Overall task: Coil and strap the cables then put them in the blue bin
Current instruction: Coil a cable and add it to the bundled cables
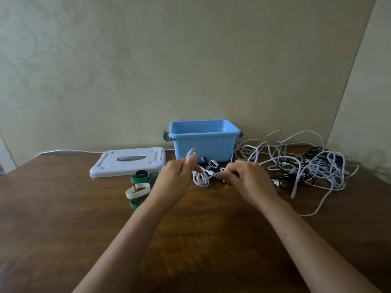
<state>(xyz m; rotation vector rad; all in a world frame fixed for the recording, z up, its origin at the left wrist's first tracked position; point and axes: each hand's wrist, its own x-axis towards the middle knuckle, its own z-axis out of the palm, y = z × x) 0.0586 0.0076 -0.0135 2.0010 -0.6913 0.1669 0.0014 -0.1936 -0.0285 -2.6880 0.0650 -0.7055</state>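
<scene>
The left hand [179,176] pinches a small loop of white cable [213,176]; its free length runs rightward through the gripping right hand [246,178] toward the tangle [306,166]; blue bin [204,142] behind.

1. Soft, dim, even light is filling the scene, leaving the colours greenish and muted.
2. Faint shadows are lying close under the blue bin [204,142] and its lid [128,161] at the table's [63,229] far edge.
3. The wide lens is bending the table's far edge and the wall's corner line.
4. The near corners are looking soft and smeared.
5. A white loop at the left hand [175,176] is showing motion blur.
</scene>
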